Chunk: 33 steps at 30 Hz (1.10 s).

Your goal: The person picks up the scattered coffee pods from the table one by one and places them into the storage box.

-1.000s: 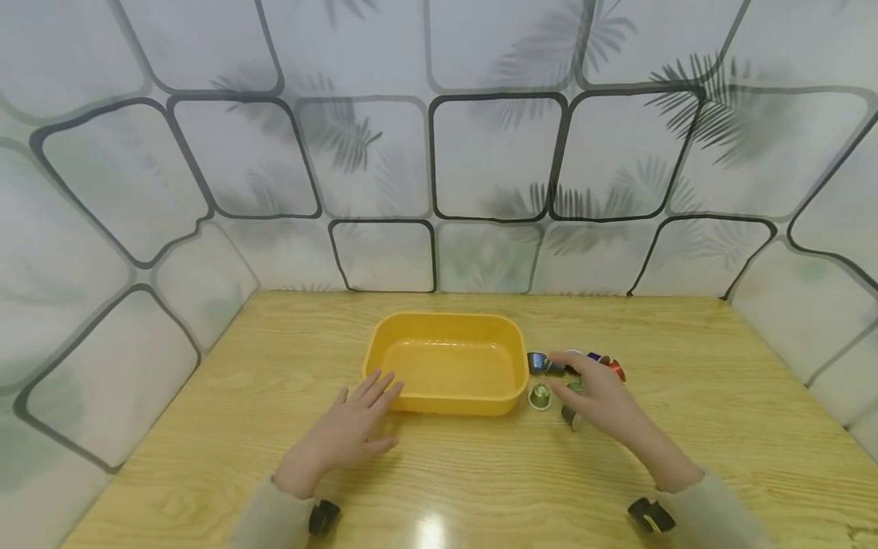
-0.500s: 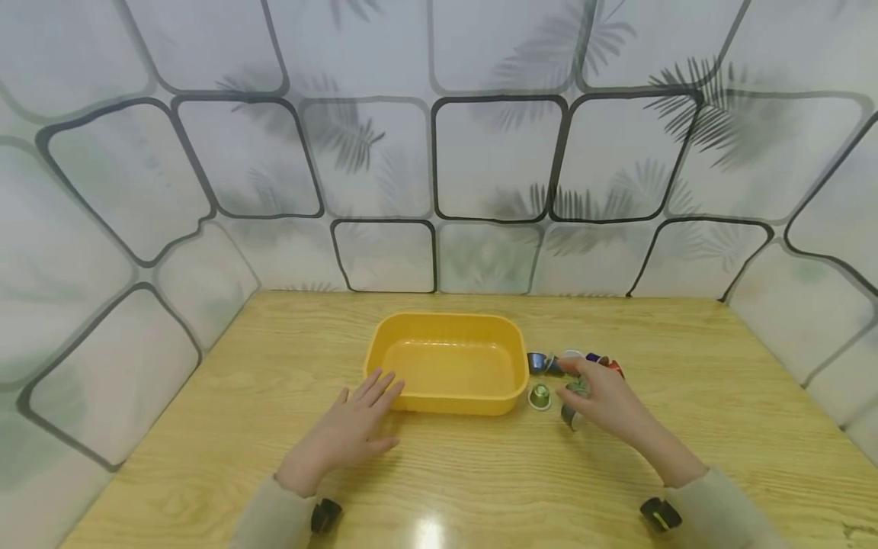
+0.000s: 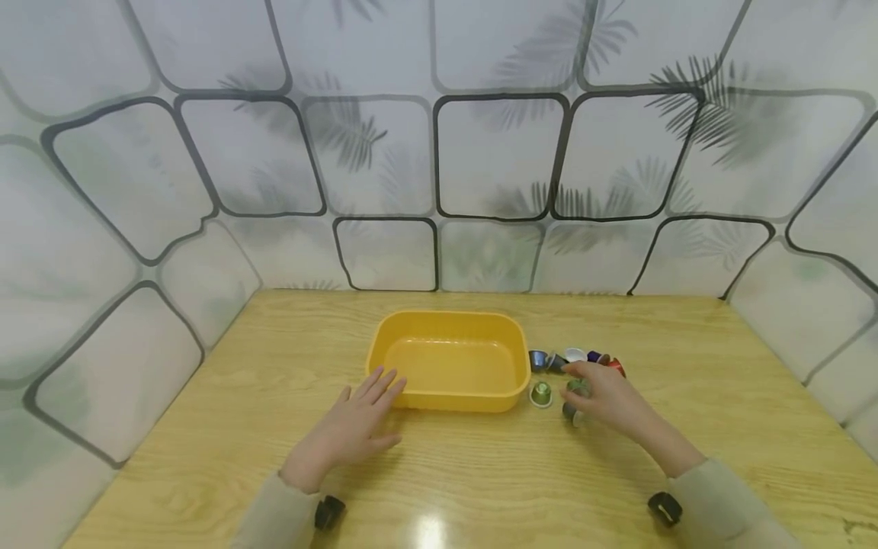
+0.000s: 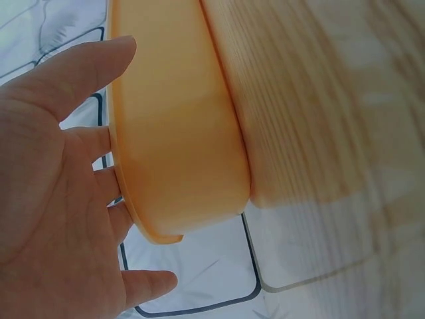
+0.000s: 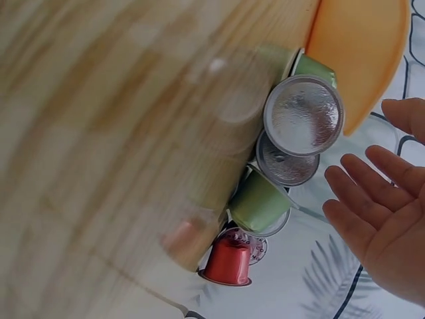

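Note:
My left hand (image 3: 346, 427) spreads its straight fingers over the near left rim of a yellow plastic tub (image 3: 449, 402); in the left wrist view, the fingers reach past the rim of the tub (image 4: 172, 126). Over a cluster of coffee capsules to the right of the tub hovers my right hand (image 3: 607, 395), thumb and fingers apart. A green capsule (image 3: 541, 393) stands left of its thumb, and another green one (image 3: 578, 387) shows between thumb and forefinger. The right wrist view has a foil-lidded capsule (image 5: 304, 114) nearest the hand, with nothing between the fingers.
Blue (image 3: 538, 361), white-lidded (image 3: 575, 354) and red (image 3: 616, 367) capsules lie behind the right hand, close to the tub's right side. The wooden table (image 3: 439, 473) ends at a patterned wall (image 3: 494, 160) at the back.
My right hand has shifted slightly right and towards me, uncovering more of the dark and white-lidded capsules. The left hand and the tub stay in place.

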Each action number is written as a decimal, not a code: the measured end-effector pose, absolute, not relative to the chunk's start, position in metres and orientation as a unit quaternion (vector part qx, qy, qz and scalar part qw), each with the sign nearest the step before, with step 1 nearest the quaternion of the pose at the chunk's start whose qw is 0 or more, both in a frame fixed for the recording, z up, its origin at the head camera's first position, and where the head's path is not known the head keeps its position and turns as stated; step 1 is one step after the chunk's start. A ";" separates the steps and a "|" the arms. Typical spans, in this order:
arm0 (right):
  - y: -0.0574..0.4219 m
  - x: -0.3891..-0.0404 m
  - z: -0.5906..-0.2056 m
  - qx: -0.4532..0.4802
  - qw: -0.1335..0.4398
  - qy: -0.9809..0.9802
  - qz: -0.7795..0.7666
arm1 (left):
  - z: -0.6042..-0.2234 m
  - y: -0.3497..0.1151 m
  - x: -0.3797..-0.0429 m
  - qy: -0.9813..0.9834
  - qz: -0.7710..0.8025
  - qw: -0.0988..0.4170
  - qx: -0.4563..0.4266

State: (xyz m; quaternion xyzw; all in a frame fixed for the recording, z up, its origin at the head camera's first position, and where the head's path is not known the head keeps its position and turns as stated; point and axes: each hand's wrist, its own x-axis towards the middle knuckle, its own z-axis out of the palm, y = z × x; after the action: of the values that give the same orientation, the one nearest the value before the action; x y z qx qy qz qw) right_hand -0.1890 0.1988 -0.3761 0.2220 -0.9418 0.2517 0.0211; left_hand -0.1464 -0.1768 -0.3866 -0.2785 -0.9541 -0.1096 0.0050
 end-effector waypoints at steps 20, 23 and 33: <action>0.200 -0.194 -0.385 0.227 0.001 -0.956 0.187 | -0.387 -0.176 -0.148 -0.953 -0.118 0.004 -0.278; 0.199 -0.194 -0.384 0.226 -0.001 -0.957 0.179 | -0.388 -0.176 -0.149 -0.954 -0.117 0.003 -0.277; 0.198 -0.195 -0.386 0.226 -0.003 -0.961 0.160 | -0.389 -0.177 -0.149 -0.954 -0.119 -0.001 -0.276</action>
State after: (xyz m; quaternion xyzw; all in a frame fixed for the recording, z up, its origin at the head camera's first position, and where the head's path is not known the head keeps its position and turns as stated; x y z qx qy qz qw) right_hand -0.1951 0.1981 -0.3862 0.2261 -0.9609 0.1600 -0.0026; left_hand -0.1486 -0.1768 -0.3889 -0.2760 -0.9538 -0.1188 -0.0013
